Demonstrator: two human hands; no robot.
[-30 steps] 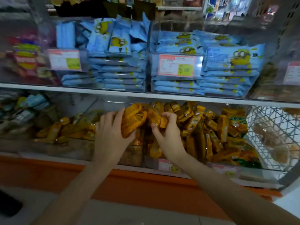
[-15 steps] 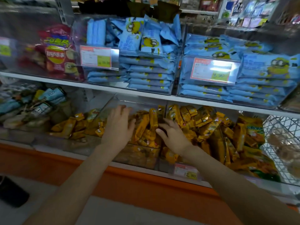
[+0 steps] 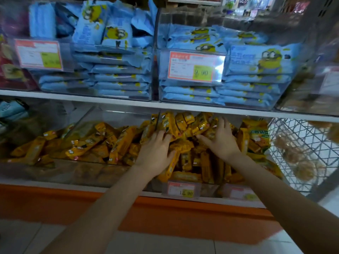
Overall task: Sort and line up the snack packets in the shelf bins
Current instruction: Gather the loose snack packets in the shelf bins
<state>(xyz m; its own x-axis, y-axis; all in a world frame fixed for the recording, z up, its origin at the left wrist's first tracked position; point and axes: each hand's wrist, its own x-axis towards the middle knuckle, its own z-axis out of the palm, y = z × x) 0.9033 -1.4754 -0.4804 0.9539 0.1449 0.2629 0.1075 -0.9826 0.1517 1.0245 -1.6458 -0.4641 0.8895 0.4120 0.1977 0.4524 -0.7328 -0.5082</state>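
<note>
left hand (image 3: 156,153): fingers straight, flat on heap | right hand (image 3: 221,142): fingers splayed wide, pressing | yellow snack packets (image 3: 183,123): slim glossy foil bars under and between both hands in clear bin (image 3: 211,188); long axes mostly upright, tilted

Both arms reaching forward, left hand (image 3: 156,151) – right hand (image 3: 222,142) – fingers spread

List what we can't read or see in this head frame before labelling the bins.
Upper left price tag: head view, print blurred, price unreadable.
Lower price tag: head view, second digit smeared.
Right-edge tag: head view, cut off by the frame edge.
Yellow packets beneath the left hand and right hand: head view, covered by the hands.
Red packets: head view, blurred and cut by the left edge.
</note>
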